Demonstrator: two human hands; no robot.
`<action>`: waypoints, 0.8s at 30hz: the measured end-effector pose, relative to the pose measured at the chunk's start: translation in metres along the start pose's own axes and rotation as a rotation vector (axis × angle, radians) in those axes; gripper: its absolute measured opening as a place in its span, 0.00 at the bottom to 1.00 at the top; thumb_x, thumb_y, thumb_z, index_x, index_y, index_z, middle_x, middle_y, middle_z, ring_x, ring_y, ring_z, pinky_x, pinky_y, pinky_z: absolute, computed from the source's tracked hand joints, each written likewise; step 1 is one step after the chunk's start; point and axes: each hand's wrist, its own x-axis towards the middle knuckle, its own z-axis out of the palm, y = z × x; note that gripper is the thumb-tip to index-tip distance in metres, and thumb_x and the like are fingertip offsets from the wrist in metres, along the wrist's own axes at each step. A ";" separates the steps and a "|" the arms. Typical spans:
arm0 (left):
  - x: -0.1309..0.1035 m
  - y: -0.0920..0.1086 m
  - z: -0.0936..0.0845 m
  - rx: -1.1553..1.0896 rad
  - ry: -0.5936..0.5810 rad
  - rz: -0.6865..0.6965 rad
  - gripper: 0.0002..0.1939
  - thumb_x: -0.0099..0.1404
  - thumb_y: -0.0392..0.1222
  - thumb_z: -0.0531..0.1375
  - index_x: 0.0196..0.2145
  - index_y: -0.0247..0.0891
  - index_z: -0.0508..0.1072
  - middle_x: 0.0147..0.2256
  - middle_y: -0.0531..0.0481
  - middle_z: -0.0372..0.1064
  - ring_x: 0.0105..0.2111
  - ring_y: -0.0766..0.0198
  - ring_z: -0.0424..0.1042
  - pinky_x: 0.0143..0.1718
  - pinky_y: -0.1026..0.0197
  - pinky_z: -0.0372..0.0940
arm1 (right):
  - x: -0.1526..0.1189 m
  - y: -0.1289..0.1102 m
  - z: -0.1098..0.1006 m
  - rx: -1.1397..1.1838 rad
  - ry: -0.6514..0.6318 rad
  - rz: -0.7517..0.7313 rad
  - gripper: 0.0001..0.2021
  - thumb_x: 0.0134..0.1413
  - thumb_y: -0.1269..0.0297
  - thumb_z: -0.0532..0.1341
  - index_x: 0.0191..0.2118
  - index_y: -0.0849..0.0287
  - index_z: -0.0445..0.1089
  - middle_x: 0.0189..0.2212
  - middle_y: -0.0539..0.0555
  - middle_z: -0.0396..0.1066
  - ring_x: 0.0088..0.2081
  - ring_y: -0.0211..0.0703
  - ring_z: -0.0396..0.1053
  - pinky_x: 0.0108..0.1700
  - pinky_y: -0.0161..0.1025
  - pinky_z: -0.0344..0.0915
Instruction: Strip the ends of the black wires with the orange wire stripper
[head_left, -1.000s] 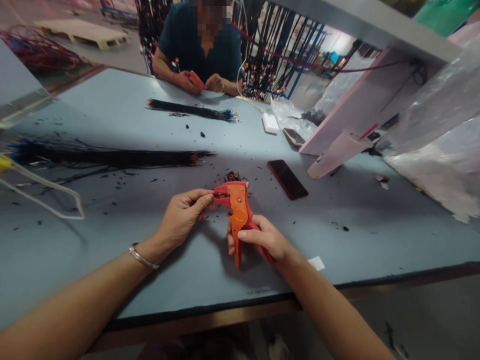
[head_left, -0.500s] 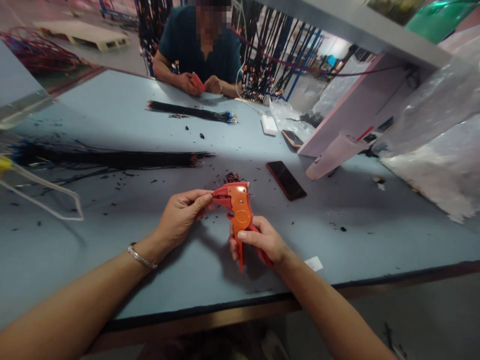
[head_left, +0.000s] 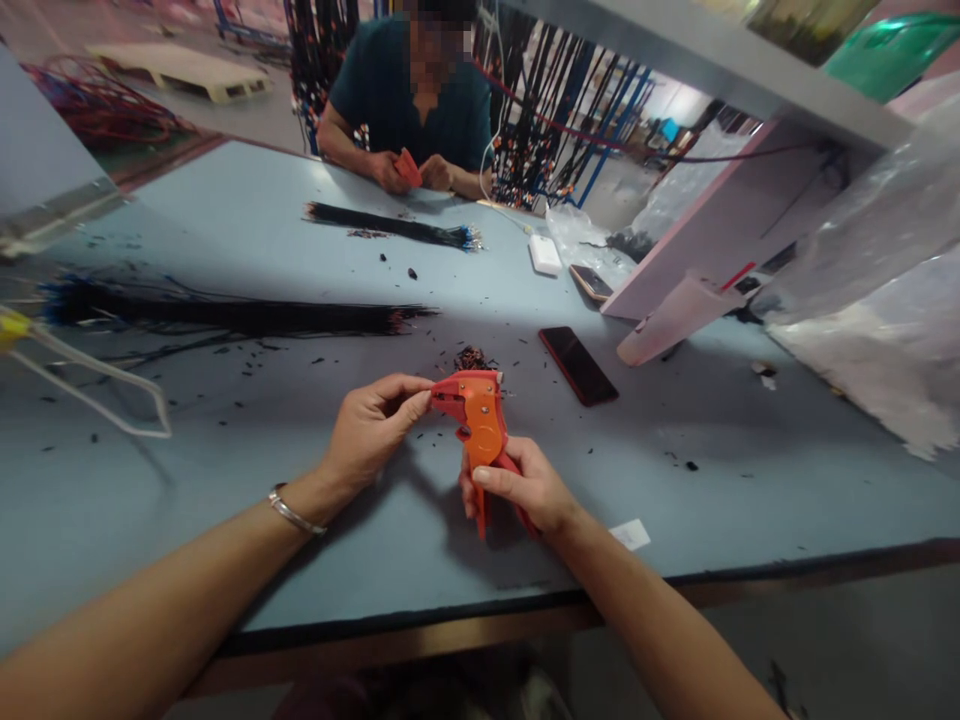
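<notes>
Just left of a red-edged black phone point(head_left: 578, 366), the right hand point(head_left: 534, 487) grips an orange-and-red wire stripper point(head_left: 484, 418), the left hand point(head_left: 371, 428) pinched at its nose, contents hidden, an illegible white slip point(head_left: 631, 535) nearer than the phone.

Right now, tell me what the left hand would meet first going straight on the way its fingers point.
The left hand would first meet the orange-and-red tool held in the right hand, at its red nose; whether they touch is unclear.
</notes>
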 end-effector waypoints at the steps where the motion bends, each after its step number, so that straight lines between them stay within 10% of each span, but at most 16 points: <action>1: 0.000 0.000 0.000 0.009 0.003 0.011 0.13 0.55 0.50 0.66 0.31 0.37 0.79 0.30 0.48 0.76 0.31 0.61 0.71 0.34 0.62 0.65 | 0.000 0.000 0.000 -0.003 -0.003 0.001 0.17 0.50 0.53 0.67 0.31 0.63 0.68 0.23 0.52 0.70 0.23 0.39 0.69 0.24 0.35 0.68; 24: -0.003 -0.002 -0.001 0.038 -0.016 0.046 0.10 0.60 0.47 0.63 0.31 0.37 0.77 0.27 0.51 0.72 0.28 0.65 0.68 0.31 0.65 0.64 | 0.000 0.007 0.004 0.055 -0.029 -0.021 0.17 0.51 0.52 0.67 0.30 0.64 0.68 0.22 0.51 0.69 0.21 0.37 0.68 0.23 0.33 0.67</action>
